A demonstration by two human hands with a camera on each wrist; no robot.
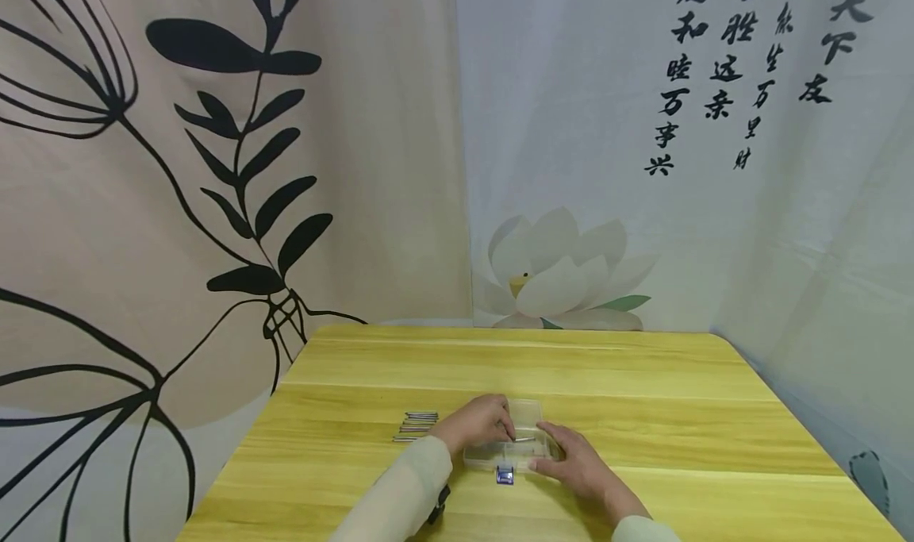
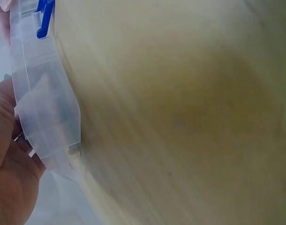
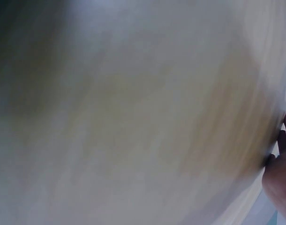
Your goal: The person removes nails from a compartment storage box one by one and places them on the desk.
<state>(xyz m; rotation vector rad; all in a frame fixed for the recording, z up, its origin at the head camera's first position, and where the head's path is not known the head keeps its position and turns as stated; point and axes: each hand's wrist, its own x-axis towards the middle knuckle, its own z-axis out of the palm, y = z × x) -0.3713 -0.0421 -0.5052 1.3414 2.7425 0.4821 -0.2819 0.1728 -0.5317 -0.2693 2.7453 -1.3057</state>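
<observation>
A clear plastic box (image 1: 480, 458) with compartments stands on the table, its lid (image 1: 526, 412) raised at the back and a blue latch (image 1: 505, 474) at its front. My left hand (image 1: 477, 423) reaches over the box's left part, fingers bent down, pinching a thin metal rod (image 1: 524, 439) that lies across the box. With thumb in front and fingers behind, my right hand (image 1: 581, 464) holds the box's right end. The left wrist view shows the box's side (image 2: 49, 103) beside the left hand (image 2: 14, 164). Only part of the right hand (image 3: 280, 176) shows in the right wrist view.
Several thin metal rods (image 1: 416, 427) lie in a loose row on the wooden table (image 1: 643, 399), left of the box. Behind the table hangs a printed cloth (image 1: 385, 169) with plants, a lotus and writing.
</observation>
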